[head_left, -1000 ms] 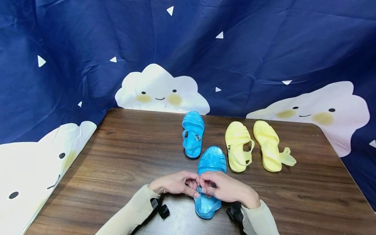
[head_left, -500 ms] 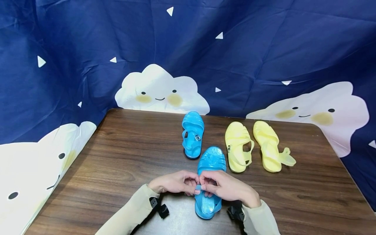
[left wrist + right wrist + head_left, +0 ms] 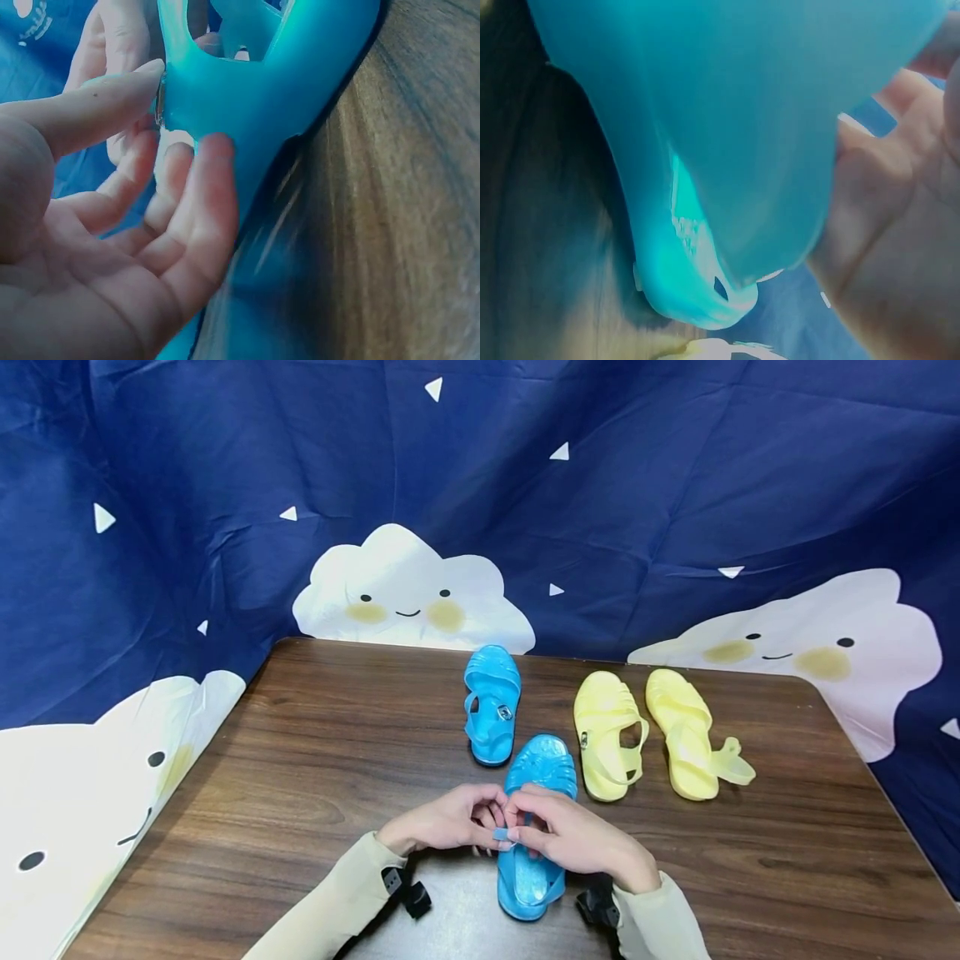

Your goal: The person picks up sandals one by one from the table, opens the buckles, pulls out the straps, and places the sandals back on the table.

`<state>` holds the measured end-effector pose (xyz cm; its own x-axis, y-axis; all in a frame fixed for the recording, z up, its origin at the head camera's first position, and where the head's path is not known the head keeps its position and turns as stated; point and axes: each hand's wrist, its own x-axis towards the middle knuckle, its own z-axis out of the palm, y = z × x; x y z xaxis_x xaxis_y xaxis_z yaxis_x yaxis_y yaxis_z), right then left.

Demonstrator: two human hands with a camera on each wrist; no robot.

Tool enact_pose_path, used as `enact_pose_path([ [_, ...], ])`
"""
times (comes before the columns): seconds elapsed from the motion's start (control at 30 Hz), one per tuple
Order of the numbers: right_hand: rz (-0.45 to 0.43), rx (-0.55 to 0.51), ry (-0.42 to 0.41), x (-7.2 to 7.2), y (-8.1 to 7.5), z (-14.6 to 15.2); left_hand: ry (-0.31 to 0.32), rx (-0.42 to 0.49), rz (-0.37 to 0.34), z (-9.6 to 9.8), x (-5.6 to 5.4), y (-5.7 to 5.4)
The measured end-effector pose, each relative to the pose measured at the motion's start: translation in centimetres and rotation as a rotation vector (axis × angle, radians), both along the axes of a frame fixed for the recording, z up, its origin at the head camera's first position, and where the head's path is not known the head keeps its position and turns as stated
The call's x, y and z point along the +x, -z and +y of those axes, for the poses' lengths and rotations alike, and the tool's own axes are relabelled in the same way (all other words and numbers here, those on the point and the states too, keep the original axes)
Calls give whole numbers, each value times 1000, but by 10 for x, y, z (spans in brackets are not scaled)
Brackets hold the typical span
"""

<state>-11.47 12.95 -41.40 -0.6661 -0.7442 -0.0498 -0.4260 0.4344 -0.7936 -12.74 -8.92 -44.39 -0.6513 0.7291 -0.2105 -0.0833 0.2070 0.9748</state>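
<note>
A glossy blue jelly sandal (image 3: 542, 768) lies toe away from me near the table's front. My left hand (image 3: 450, 821) holds its left side; in the left wrist view the thumb (image 3: 124, 97) is against a small metal buckle (image 3: 160, 101), and fingers touch the sandal's side (image 3: 247, 105). Across the sandal reaches my right hand (image 3: 581, 835), thumb and forefinger pinching its ankle strap by the buckle. The strap's end (image 3: 500, 834) shows between both hands. In the right wrist view the sandal's wall (image 3: 742, 112) hides most of the right fingers.
Behind stands a second blue sandal (image 3: 491, 706), its strap across. Two yellow sandals lie to the right: one (image 3: 606, 735) with its strap across, the other (image 3: 678, 727) with its strap hanging loose sideways. A blue cloud-print cloth (image 3: 600, 510) hangs behind the wooden table (image 3: 337, 735).
The strap's end has come further out to the left between the hands. Both hands have shifted slightly; the sandals have stayed in place.
</note>
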Motion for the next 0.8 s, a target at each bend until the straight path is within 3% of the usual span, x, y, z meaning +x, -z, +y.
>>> enact_pose_path([
  [0.17, 101, 18, 28, 1, -1, -3, 15, 28, 7, 1, 0, 2],
  [0.6, 124, 37, 64, 3, -3, -6, 45, 72, -30, 0, 1, 4],
  [0.8, 146, 41, 91, 2, -3, -8, 72, 119, -6, 1, 1, 7],
])
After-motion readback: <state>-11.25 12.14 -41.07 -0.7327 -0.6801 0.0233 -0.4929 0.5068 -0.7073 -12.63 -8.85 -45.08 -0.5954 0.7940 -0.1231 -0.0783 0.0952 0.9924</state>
